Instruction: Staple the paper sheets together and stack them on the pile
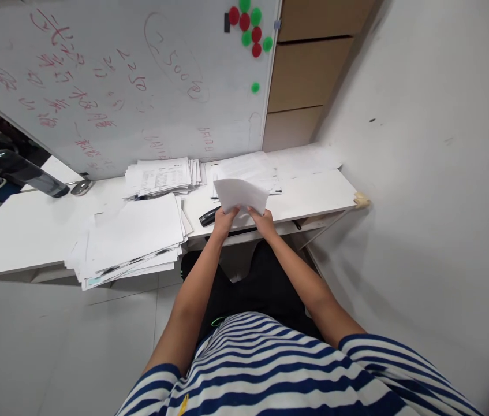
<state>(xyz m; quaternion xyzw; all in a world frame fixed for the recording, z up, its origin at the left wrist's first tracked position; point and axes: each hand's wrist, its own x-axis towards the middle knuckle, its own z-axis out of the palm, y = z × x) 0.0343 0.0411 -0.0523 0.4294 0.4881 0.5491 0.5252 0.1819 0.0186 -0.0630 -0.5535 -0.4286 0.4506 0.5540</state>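
Between left grip (224, 223) and right grip (263, 223), paper (242, 194) curves.

White paper (244, 193) is held by its near edge, gripped at one side by the left hand (226, 221) and at the other by the right hand (262, 221), with the thumbs laid on top. It is bowed along its far edge and tilted over the front part of the white desk (313, 192). Whether one sheet or several are held cannot be told.
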